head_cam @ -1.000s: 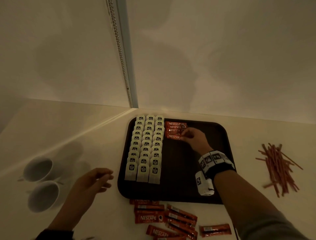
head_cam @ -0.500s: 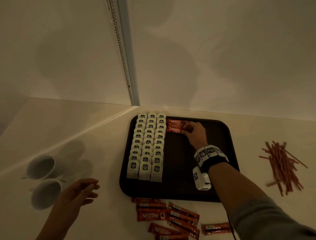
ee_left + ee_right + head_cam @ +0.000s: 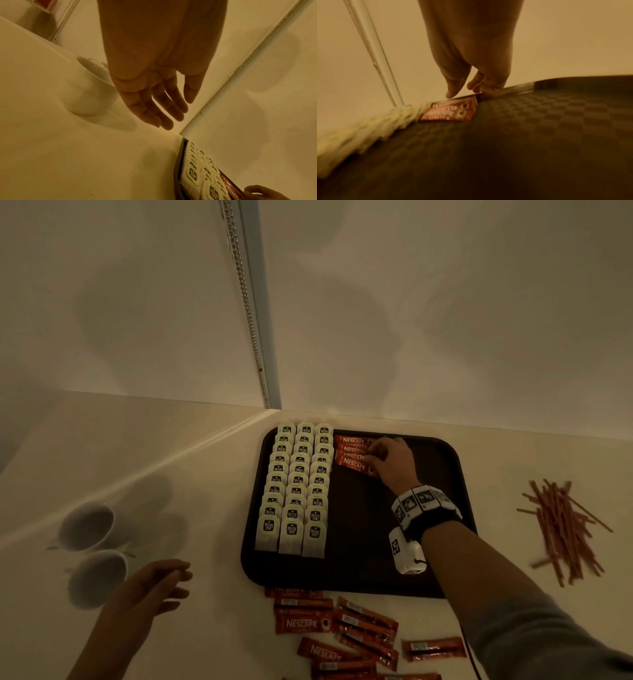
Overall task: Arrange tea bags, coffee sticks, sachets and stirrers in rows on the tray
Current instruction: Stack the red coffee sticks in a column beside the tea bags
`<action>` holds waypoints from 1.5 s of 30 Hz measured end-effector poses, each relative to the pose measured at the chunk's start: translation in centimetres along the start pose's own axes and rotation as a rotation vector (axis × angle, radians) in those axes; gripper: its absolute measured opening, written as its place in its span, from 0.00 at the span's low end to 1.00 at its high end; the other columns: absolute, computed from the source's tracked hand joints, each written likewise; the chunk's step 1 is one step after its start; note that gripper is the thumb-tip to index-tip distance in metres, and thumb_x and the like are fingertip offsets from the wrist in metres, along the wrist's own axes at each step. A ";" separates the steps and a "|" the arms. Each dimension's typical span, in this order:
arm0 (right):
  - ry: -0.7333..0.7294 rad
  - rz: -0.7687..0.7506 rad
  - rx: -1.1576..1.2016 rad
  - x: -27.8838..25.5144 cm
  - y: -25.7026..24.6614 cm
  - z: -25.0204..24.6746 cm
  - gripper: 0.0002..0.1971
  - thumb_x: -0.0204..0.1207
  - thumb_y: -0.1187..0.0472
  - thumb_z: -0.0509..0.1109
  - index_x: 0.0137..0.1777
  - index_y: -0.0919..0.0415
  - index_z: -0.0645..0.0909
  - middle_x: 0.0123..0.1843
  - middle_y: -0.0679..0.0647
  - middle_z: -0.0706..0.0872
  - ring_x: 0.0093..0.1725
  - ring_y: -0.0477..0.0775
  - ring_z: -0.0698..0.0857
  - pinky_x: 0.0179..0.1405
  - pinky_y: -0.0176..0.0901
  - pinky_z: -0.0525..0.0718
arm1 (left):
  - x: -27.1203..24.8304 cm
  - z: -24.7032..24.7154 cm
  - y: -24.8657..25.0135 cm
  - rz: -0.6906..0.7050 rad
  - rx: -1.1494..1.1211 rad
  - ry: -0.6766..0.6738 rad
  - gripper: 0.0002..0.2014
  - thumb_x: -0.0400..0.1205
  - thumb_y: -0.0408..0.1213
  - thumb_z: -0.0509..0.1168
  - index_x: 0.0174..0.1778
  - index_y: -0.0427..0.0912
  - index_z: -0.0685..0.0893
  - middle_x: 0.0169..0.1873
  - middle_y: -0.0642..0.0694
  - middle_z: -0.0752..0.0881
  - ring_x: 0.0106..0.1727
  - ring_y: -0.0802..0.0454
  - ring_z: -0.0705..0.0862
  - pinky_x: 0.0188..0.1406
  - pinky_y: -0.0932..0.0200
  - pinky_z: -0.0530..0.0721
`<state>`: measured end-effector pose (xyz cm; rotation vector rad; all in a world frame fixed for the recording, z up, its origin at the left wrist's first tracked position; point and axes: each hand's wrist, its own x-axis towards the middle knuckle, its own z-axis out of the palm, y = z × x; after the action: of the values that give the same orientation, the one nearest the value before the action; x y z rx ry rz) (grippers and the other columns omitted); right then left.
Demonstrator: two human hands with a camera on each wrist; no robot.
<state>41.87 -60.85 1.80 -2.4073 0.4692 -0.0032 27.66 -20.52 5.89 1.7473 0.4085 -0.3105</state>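
Observation:
A dark brown tray (image 3: 428,542) holds three columns of white tea bags (image 3: 298,491) on its left side. Beside them, at the tray's far edge, lies a short row of red coffee sticks (image 3: 352,453). My right hand (image 3: 373,460) rests its loosely curled fingertips on their right ends. The right wrist view shows that hand (image 3: 462,89) with thumb and fingers apart and nothing between them, above the flat coffee sticks (image 3: 452,112). My left hand (image 3: 171,580) hovers empty over the counter left of the tray, its fingers (image 3: 164,108) straight and spread.
Several loose coffee sticks (image 3: 342,631) lie on the counter in front of the tray. A pile of red stirrers (image 3: 561,529) sits to the right. Two white cups (image 3: 89,525) (image 3: 97,577) stand at the left, close to my left hand. A wall rises just behind the tray.
My right hand slid a little along the right ends of the coffee sticks and stays on them. My left hand drew back slightly toward me, still empty.

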 end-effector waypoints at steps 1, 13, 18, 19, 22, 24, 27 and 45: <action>0.011 -0.020 0.018 -0.4 -0.3 -0.4 0.13 0.72 0.58 0.75 0.55 0.58 0.81 0.59 0.54 0.76 0.54 0.46 0.74 0.57 0.36 0.72 | -0.2 -0.1 0.0 0.004 0.006 0.001 0.11 0.83 0.21 0.58 0.46 0.36 0.85 0.35 0.43 0.89 0.29 0.56 0.87 0.27 0.68 0.83; -0.827 -0.278 -0.334 -16.3 -1.9 -4.1 0.14 0.78 0.49 0.67 0.60 0.55 0.81 0.54 0.47 0.83 0.52 0.44 0.82 0.56 0.40 0.81 | -4.8 -2.3 -2.6 -0.065 0.139 -0.056 0.10 0.84 0.27 0.59 0.49 0.40 0.86 0.45 0.38 0.89 0.45 0.37 0.85 0.43 0.52 0.80; -0.855 -0.189 -0.529 -22.8 0.5 -1.9 0.37 0.66 0.33 0.71 0.70 0.53 0.69 0.64 0.50 0.73 0.62 0.51 0.73 0.65 0.48 0.76 | -6.7 -3.1 -4.2 -0.107 0.171 -0.057 0.10 0.85 0.29 0.60 0.49 0.42 0.87 0.45 0.41 0.90 0.47 0.37 0.86 0.48 0.47 0.80; -0.821 -0.197 -0.521 -23.7 0.9 -1.3 0.44 0.63 0.31 0.72 0.73 0.53 0.65 0.67 0.51 0.70 0.66 0.51 0.70 0.68 0.50 0.74 | -7.0 -3.2 -4.5 -0.111 0.169 -0.058 0.09 0.85 0.29 0.60 0.49 0.42 0.87 0.44 0.41 0.90 0.47 0.37 0.86 0.47 0.48 0.80; -0.717 -0.226 -0.542 -25.9 1.6 0.5 0.59 0.55 0.26 0.72 0.81 0.53 0.50 0.78 0.53 0.59 0.76 0.55 0.61 0.78 0.55 0.62 | -7.9 -3.4 -5.2 -0.134 0.159 -0.061 0.09 0.84 0.29 0.60 0.48 0.41 0.87 0.44 0.41 0.90 0.45 0.38 0.86 0.46 0.48 0.79; -0.653 -0.285 -0.623 -26.7 2.0 1.6 0.59 0.58 0.26 0.70 0.82 0.55 0.46 0.81 0.54 0.54 0.78 0.58 0.58 0.79 0.57 0.59 | -8.2 -3.4 -5.7 -0.145 0.151 -0.070 0.09 0.84 0.29 0.60 0.48 0.40 0.86 0.45 0.38 0.89 0.44 0.37 0.85 0.45 0.49 0.78; -0.614 -0.358 -0.647 -26.8 2.1 2.3 0.50 0.69 0.31 0.65 0.82 0.58 0.49 0.81 0.57 0.54 0.78 0.60 0.59 0.77 0.58 0.61 | -8.5 -3.6 -6.0 -0.150 0.144 -0.076 0.09 0.85 0.29 0.60 0.48 0.39 0.86 0.45 0.37 0.89 0.44 0.37 0.84 0.44 0.50 0.78; -0.777 -0.348 -0.514 -24.1 0.0 0.3 0.17 0.82 0.55 0.61 0.69 0.56 0.67 0.71 0.58 0.72 0.65 0.55 0.73 0.68 0.49 0.74 | -8.0 -2.9 -3.9 -0.043 0.195 -0.131 0.09 0.85 0.31 0.60 0.49 0.43 0.86 0.45 0.42 0.89 0.47 0.39 0.86 0.48 0.49 0.81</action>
<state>19.34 -52.61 4.41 -2.6802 -0.3521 0.9596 18.77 -17.75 6.44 1.8975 0.3301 -0.5068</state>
